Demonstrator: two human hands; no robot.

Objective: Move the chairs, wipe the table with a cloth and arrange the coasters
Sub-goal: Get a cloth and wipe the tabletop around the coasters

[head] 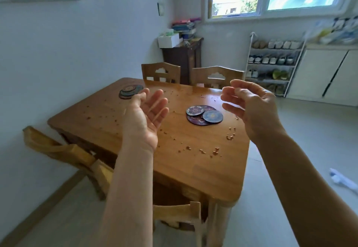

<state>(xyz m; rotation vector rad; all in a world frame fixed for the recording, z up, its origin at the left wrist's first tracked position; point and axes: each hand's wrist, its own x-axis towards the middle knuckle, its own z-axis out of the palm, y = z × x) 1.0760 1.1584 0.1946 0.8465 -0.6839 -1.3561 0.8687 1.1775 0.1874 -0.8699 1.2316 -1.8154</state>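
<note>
A wooden table [203, 169] fills the middle of the view, dotted with crumbs and small drops. A stack of patterned round coasters [130, 90] lies near its far left corner. Three overlapping coasters [204, 114] lie near the middle right. My left hand [145, 116] hovers above the table, palm up, fingers straight and holding nothing. My right hand [249, 105] is raised over the right side, fingers loosely curled, holding nothing. Four wooden chairs stand tucked in: two at the far side [160, 72] [217, 77], one at the left [64, 153], one at the near end [178, 213]. No cloth is visible on the table.
A white wall runs close along the left. A dark cabinet [184, 56] with boxes and books stands in the far corner. A shoe rack [273, 66] and white cupboards line the right wall. A white crumpled item [341, 180] lies on the floor at right.
</note>
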